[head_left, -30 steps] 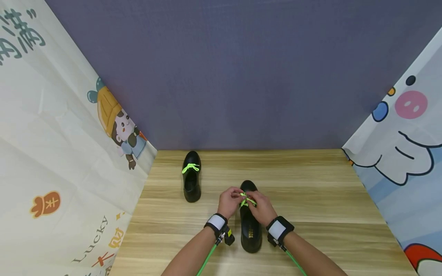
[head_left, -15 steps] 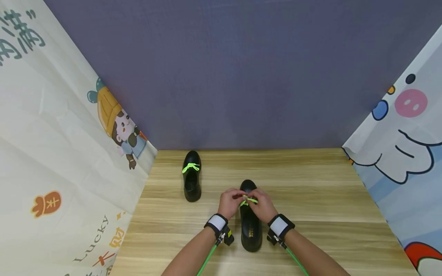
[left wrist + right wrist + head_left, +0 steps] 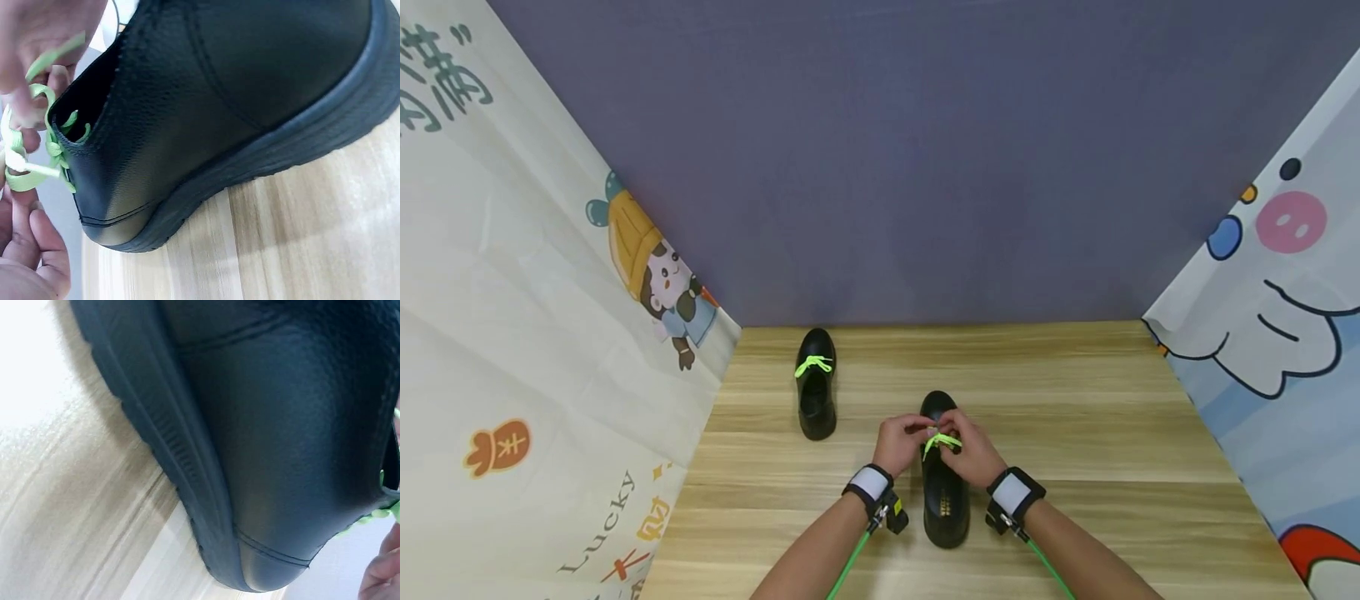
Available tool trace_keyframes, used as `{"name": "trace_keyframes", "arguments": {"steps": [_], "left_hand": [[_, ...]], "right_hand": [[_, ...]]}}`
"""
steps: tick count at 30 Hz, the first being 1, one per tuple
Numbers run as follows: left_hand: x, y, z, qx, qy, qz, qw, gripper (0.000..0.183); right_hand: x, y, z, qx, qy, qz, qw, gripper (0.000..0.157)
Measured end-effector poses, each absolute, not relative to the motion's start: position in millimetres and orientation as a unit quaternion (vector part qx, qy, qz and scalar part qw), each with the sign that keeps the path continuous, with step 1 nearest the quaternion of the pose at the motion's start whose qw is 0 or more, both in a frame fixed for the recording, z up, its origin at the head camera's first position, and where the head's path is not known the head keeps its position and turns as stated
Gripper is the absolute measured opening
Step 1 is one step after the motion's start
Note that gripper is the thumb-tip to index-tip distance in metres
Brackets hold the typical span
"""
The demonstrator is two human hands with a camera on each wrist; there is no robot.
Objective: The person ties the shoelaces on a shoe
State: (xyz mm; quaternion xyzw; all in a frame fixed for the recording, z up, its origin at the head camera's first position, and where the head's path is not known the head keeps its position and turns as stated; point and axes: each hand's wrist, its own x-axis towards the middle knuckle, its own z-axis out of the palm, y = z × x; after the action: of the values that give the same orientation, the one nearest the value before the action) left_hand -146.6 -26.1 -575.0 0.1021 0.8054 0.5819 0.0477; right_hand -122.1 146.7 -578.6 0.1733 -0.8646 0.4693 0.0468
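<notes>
A black leather shoe (image 3: 946,508) stands upright on the wooden surface, toe pointing away from me. Over its front, my left hand (image 3: 898,443) pinches the neon green shoelace (image 3: 942,441) from the left side. My right hand (image 3: 976,455) pinches the same lace from the right, thumb and forefinger bent together. Fingertips of both hands nearly meet above the lace holes. In the left wrist view the lace (image 3: 28,180) forms loops between the fingers, beside the shoe's opening. The right wrist view is mostly filled by the shoe's side (image 3: 281,437), with a bit of lace at the edge.
Another black shoe (image 3: 816,408) with a tied green lace (image 3: 814,364) stands further back to the left. A dark blue-grey cloth wall (image 3: 940,167) rises behind the wooden surface (image 3: 1075,400). Printed curtains (image 3: 550,350) hang at both sides.
Both hands stay over the shoe's front. My right hand has shifted slightly right and toward me, its fingers changing their place on the lace. More of the green lace shows between the hands.
</notes>
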Motion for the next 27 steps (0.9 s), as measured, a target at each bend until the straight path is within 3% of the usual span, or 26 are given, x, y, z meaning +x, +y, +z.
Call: {"name": "trace_keyframes", "arguments": {"steps": [5,10,16,27], "left_hand": [[-148.8,-27.8,-578.0,0.100,0.797,0.592,0.070,0.011],[-149.5,-29.8,-579.1,0.095,0.780,0.611,0.091,0.011],[-150.1,-31.6,-578.5,0.084,0.763,0.630,0.116,0.010],[-148.8,-32.7,-579.0,0.076,0.748,0.648,0.125,0.011]], "right_hand": [[-122.1,147.2,-578.3,0.193,-0.864,0.461,0.065,0.038],[-122.0,148.6,-581.0,0.234,-0.869,0.412,0.144,0.030],[-124.8,154.2,-585.7,0.312,-0.863,0.324,0.229,0.033],[-127.5,155.3,-586.9,0.343,-0.846,0.309,0.266,0.024]]}}
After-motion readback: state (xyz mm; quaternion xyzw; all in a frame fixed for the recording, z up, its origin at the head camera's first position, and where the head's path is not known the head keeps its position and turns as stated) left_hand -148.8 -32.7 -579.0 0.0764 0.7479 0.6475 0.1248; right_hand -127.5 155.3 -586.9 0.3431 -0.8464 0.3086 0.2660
